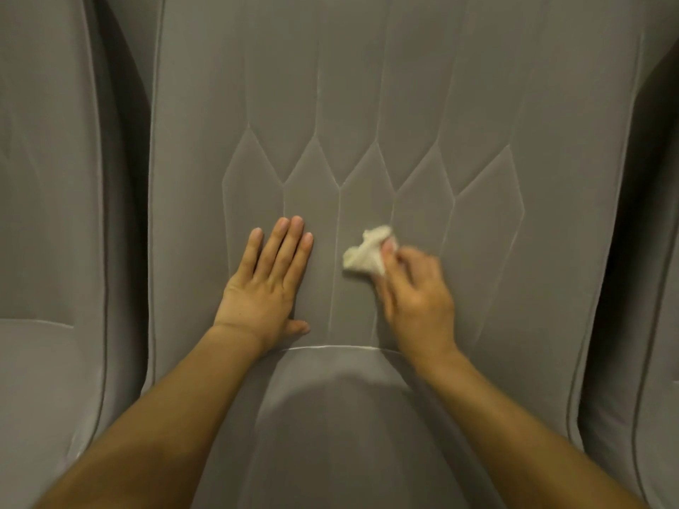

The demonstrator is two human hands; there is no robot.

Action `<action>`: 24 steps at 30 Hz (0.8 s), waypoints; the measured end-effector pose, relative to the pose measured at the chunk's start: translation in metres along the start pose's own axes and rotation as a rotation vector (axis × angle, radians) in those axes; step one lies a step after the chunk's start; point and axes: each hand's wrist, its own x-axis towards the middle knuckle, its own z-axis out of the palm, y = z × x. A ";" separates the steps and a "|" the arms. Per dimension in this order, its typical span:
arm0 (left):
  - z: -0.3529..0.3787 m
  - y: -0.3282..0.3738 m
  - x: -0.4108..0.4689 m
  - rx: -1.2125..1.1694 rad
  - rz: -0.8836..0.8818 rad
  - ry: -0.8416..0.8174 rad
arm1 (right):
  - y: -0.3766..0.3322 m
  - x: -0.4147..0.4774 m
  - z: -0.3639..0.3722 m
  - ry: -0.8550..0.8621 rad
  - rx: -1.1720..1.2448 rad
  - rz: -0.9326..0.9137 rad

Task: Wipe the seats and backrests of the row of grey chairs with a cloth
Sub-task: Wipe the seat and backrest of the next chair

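Observation:
A grey upholstered chair fills the view, its quilted backrest stitched in long diamond panels above the seat cushion. My left hand lies flat on the lower backrest, fingers straight and together. Just to its right, my right hand grips a crumpled white cloth and presses it against the lower backrest, near the middle seam. The hand is slightly blurred.
A second grey chair stands close on the left, and the edge of a third chair shows on the right. Dark narrow gaps separate the chairs.

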 end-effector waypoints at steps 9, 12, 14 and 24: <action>-0.015 -0.002 0.004 -0.057 0.059 -0.067 | -0.004 -0.020 -0.025 -0.241 -0.001 -0.219; -0.042 -0.006 0.024 -0.082 0.129 0.039 | -0.006 0.053 -0.048 0.033 0.059 -0.105; -0.071 -0.007 0.051 -0.125 0.123 0.108 | -0.003 0.113 -0.060 0.195 -0.010 -0.070; -0.109 -0.004 0.109 -0.255 0.035 0.040 | 0.018 0.084 -0.043 -0.050 -0.040 -0.114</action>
